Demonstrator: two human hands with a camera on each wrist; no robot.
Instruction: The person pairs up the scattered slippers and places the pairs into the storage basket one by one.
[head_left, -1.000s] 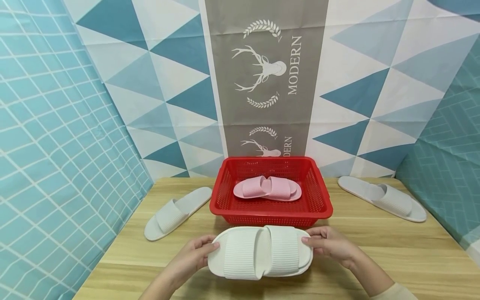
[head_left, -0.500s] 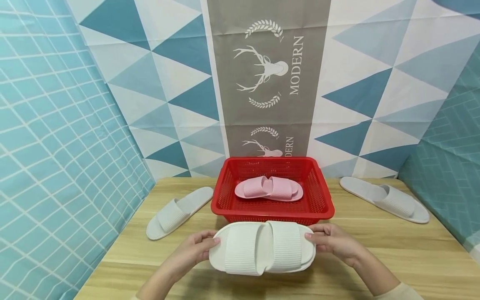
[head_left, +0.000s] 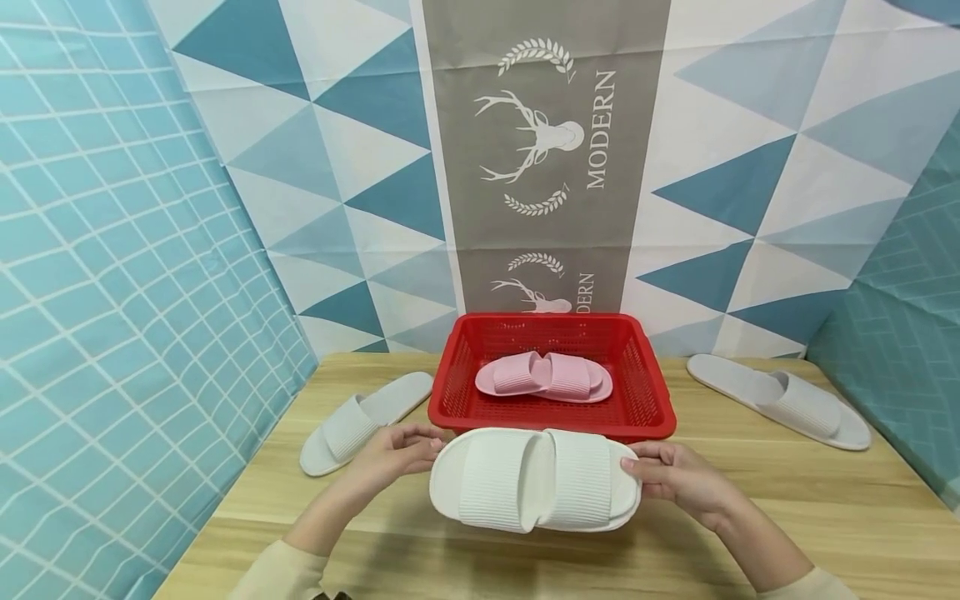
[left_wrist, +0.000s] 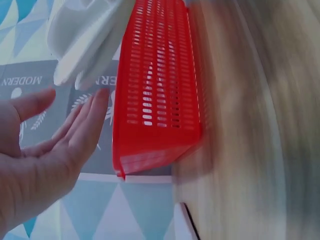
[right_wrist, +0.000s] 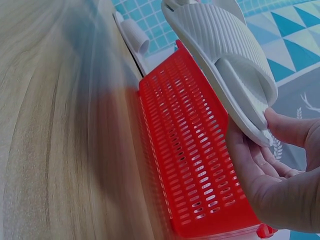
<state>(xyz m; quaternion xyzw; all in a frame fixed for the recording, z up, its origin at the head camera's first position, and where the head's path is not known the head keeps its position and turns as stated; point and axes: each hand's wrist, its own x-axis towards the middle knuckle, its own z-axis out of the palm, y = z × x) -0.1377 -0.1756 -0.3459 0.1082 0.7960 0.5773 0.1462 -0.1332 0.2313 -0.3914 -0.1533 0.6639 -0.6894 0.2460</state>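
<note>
The right hand (head_left: 686, 483) pinches the white slippers (head_left: 536, 480) at right; the left hand (head_left: 392, 457) gapes beside them, touch hard to judge.

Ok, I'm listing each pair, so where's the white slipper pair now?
In the head view, the white slipper pair is held up at lower centre, in front of the red basket; the right hand grips its right end, the left hand near the other.

Bright head view, soft shadows on table (head_left: 862, 508), hazier wrist views
</note>
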